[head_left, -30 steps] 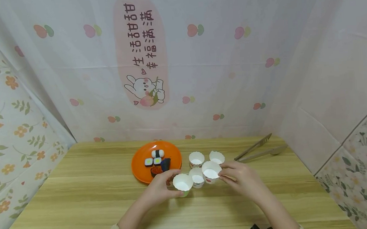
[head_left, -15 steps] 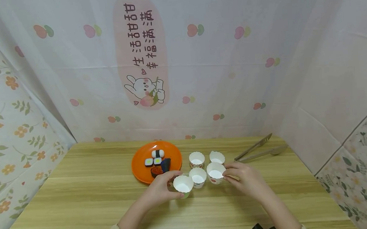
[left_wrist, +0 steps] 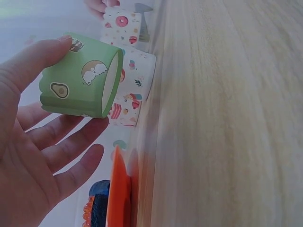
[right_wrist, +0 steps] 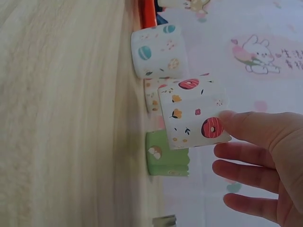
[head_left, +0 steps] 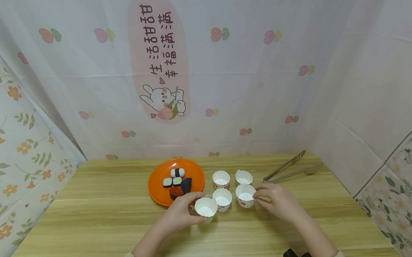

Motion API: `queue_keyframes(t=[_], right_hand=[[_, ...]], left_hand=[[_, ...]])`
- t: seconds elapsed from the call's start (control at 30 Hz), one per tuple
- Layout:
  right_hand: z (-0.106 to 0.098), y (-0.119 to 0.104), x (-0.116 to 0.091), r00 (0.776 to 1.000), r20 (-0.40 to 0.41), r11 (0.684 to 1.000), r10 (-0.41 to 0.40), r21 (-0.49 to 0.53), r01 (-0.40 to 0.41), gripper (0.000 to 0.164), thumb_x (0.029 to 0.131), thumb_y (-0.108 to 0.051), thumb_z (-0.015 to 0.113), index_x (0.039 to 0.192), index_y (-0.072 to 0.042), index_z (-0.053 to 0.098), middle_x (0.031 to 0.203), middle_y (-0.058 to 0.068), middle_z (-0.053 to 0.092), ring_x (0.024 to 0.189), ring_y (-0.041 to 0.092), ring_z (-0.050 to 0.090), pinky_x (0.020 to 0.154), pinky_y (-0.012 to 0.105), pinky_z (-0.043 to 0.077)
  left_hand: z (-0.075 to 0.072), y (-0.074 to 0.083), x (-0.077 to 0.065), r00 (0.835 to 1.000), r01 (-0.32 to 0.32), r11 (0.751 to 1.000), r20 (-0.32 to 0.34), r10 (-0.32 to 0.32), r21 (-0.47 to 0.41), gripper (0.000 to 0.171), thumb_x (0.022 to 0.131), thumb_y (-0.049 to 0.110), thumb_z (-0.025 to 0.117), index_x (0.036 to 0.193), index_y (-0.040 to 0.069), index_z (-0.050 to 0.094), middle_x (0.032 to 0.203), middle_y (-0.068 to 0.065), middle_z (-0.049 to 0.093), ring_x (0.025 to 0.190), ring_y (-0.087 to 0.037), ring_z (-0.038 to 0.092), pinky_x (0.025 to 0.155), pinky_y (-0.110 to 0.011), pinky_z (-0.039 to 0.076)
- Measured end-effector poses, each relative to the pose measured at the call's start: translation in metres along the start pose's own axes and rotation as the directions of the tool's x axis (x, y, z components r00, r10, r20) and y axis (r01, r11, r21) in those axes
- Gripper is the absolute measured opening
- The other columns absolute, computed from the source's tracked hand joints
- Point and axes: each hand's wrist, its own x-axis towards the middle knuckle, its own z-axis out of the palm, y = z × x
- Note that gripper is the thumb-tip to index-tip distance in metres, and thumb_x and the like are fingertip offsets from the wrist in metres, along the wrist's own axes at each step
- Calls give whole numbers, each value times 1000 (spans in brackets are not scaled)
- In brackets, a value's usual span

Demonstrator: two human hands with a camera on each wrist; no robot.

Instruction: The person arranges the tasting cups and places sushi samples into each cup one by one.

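Observation:
My left hand (head_left: 182, 212) pinches a green paper baking cup (left_wrist: 80, 80) by its side, thumb on one side and fingers on the other. In the left wrist view it is raised off the tabletop and slightly tilted. My right hand (head_left: 276, 198) pinches a white paper baking cup (right_wrist: 196, 113) with a doughnut print at its rim, close over the table. Between the hands stands a white cup (head_left: 222, 198). Behind it are another white cup (head_left: 221, 178) and, to the right, a green cup (right_wrist: 168, 153). All openings face up.
An orange plate (head_left: 157, 172) with several sushi pieces (head_left: 177, 181) lies left of the cups, close to my left hand. Metal tongs (head_left: 292, 173) lie spread at the back right. A printed curtain (head_left: 260, 103) hangs behind the wooden table (head_left: 102, 209).
My right hand has moved its white cup right and slightly toward me, down beside the middle cup. The left hand with the green cup has stayed almost still.

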Motion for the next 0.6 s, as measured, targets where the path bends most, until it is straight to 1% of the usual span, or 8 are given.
queue_keyframes(t=[0.17,0.47,0.6], right_hand=[[4,5,-3,999,34,999,32,-2,-32,19,68,-6,85,79,-17,75,94,2,69,84,19,67,68,36,55],[8,11,-6,997,57,999,50,-15,-49,17,69,-9,85,79,-18,75,94,2,70,86,19,67,70,37,55],[9,12,-7,994,83,998,66,-15,-65,15,71,-11,84,80,-19,75,95,2,70,86,19,67,70,37,55]], left_hand=[[1,0,-1,1000,2,1000,2,-2,1,65,72,29,85,127,7,58,115,4,63,92,-11,57,80,-30,49],[1,0,-1,1000,13,1000,5,-13,4,66,72,30,85,128,8,58,116,4,62,92,-11,57,81,-30,49],[1,1,-1,1000,12,1000,6,-12,10,66,72,30,85,128,8,58,118,4,62,92,-11,57,81,-30,49]])
